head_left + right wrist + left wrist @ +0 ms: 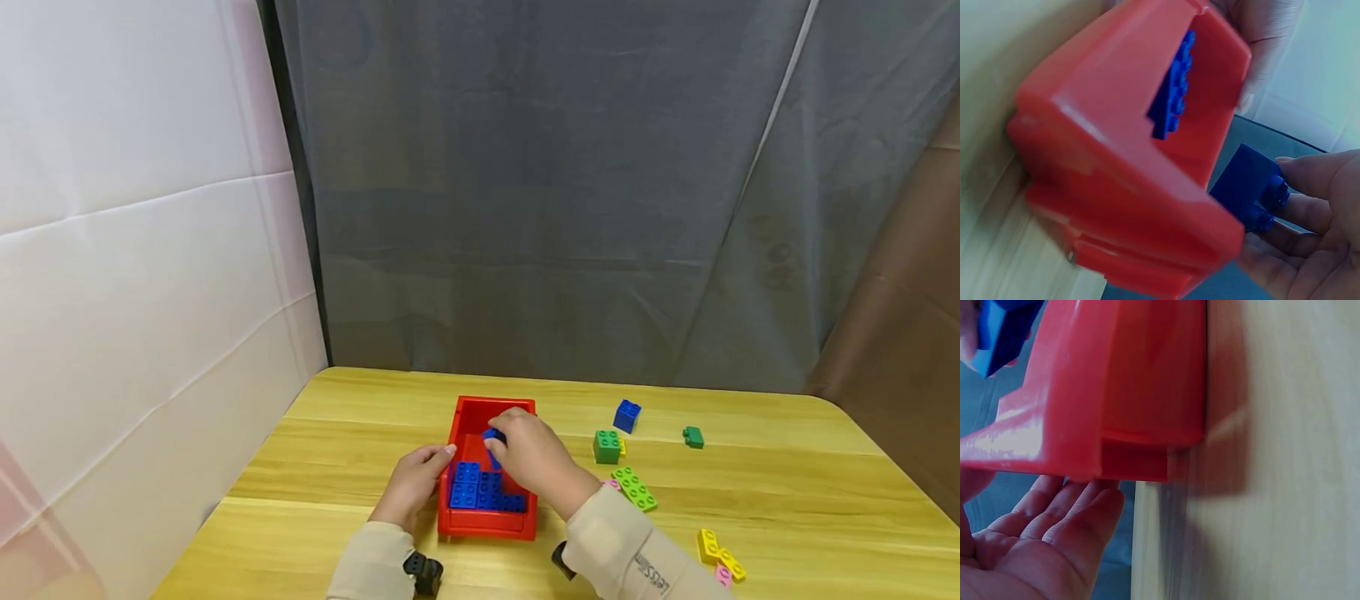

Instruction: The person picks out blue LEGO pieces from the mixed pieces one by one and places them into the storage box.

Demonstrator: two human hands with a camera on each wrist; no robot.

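A red plastic bin [487, 524] stands on the table, with several blue building blocks [467, 486] packed in its near end, studs up. My left hand [415, 482] holds the bin's left wall, the thumb on the rim and the fingers along the outside. Over the middle of the bin, my right hand [534, 454] pinches a blue block [1244, 181] between thumb and fingers. Two studs of that block show in the right wrist view, and it is tilted beside the bin wall. Part of the bin's right side is hidden behind my right hand.
To the right of the bin lie a blue block [627, 416], a green block [607, 447], a small dark green block [693, 437] and a lime block [634, 488]. Yellow blocks [708, 547] and a pink one [723, 575] lie nearer. A grey curtain [510, 208] hangs behind the table.
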